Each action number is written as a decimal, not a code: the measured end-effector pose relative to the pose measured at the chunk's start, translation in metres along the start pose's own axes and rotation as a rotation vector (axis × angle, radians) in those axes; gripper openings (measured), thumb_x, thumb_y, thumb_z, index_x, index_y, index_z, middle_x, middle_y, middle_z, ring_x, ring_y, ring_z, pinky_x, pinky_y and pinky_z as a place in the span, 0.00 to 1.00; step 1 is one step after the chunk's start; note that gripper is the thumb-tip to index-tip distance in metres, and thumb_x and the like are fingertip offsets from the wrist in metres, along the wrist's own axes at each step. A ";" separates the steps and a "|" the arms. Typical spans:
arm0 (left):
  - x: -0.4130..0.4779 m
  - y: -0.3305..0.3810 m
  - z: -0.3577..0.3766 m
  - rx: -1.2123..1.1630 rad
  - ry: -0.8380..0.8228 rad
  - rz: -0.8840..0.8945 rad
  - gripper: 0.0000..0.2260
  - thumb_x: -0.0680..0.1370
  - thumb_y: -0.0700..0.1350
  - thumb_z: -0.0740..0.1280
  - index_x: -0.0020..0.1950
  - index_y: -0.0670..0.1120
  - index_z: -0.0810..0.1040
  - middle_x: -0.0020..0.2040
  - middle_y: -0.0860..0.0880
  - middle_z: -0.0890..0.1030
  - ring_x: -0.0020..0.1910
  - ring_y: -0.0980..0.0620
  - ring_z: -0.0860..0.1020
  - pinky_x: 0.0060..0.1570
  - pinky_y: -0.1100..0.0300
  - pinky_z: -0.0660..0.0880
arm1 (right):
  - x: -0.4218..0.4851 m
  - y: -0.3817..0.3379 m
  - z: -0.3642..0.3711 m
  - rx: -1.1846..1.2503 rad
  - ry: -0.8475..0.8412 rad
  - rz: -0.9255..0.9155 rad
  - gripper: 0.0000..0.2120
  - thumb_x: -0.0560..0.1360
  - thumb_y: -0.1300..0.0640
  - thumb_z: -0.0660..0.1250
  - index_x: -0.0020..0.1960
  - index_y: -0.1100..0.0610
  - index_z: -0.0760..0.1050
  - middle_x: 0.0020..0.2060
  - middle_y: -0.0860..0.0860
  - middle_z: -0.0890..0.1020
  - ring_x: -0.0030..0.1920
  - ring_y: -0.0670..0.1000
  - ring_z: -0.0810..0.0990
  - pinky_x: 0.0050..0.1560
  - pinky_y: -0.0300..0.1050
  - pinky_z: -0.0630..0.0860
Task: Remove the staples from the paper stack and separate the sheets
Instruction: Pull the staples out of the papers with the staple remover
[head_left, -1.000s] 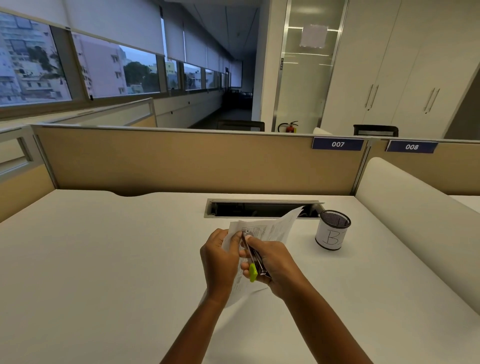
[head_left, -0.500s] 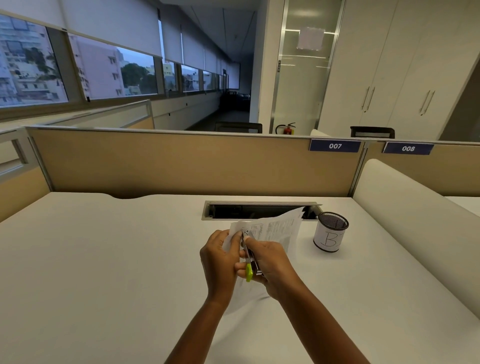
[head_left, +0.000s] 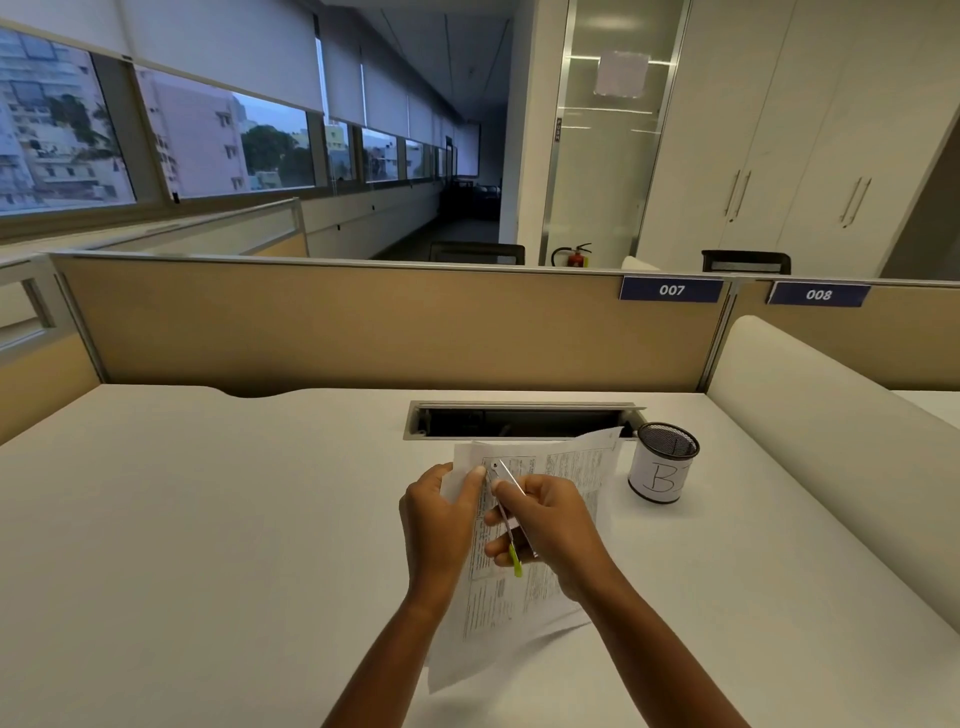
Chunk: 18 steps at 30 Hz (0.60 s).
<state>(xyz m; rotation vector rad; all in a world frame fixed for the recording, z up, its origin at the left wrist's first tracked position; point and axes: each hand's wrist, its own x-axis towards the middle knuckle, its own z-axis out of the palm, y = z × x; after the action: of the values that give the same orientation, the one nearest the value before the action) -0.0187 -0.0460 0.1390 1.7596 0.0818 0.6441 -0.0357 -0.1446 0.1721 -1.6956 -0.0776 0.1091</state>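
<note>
- Up front in the head view, the left hand (head_left: 441, 514) pinches the near-left top corner of the paper stack (head_left: 566, 467), with its thumb pressed flat on the top sheet and its other fingers curled behind.
- The right hand (head_left: 550, 530) has its fingers curled round a slim metal tool (head_left: 506, 499) with a lime-green tail end; the tool's shiny tip lies on that same corner, just beside the left thumb.
- The printed stack is held at a slant over the white desk (head_left: 208, 519), between the two forearms, and its far right corner curls upward. Whether the lower edge touches the desk cannot be told, and no staple can be made out.
- A black mesh cup (head_left: 662, 467) wrapped in a white label marked "B" stands on the desk just right of the stack.
- Behind the stack is a cable slot (head_left: 519, 421) in the desk, and a tan partition (head_left: 363, 327) bears plates reading 007 and 008.
</note>
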 end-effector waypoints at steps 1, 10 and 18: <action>0.000 0.000 0.000 0.006 -0.005 0.002 0.06 0.74 0.44 0.66 0.44 0.41 0.78 0.40 0.48 0.79 0.34 0.51 0.77 0.30 0.69 0.71 | 0.000 0.001 -0.001 -0.028 0.003 -0.016 0.09 0.77 0.56 0.60 0.40 0.57 0.74 0.31 0.52 0.80 0.21 0.44 0.79 0.23 0.36 0.78; 0.007 -0.007 -0.006 0.151 -0.087 0.103 0.08 0.74 0.45 0.65 0.36 0.46 0.71 0.35 0.48 0.77 0.29 0.55 0.75 0.25 0.75 0.67 | 0.007 -0.007 -0.019 -0.193 -0.081 -0.007 0.09 0.76 0.56 0.62 0.39 0.56 0.75 0.32 0.51 0.80 0.20 0.43 0.77 0.24 0.35 0.77; 0.011 -0.001 -0.011 0.195 -0.110 0.198 0.08 0.74 0.42 0.65 0.36 0.44 0.69 0.35 0.45 0.75 0.32 0.51 0.75 0.29 0.71 0.68 | 0.014 -0.024 -0.031 -0.253 -0.167 0.018 0.10 0.75 0.56 0.64 0.38 0.58 0.77 0.31 0.51 0.80 0.20 0.42 0.76 0.22 0.32 0.74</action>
<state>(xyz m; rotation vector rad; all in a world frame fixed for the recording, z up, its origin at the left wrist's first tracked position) -0.0140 -0.0315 0.1438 2.0054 -0.1102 0.6993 -0.0180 -0.1708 0.1992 -1.9377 -0.2083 0.2638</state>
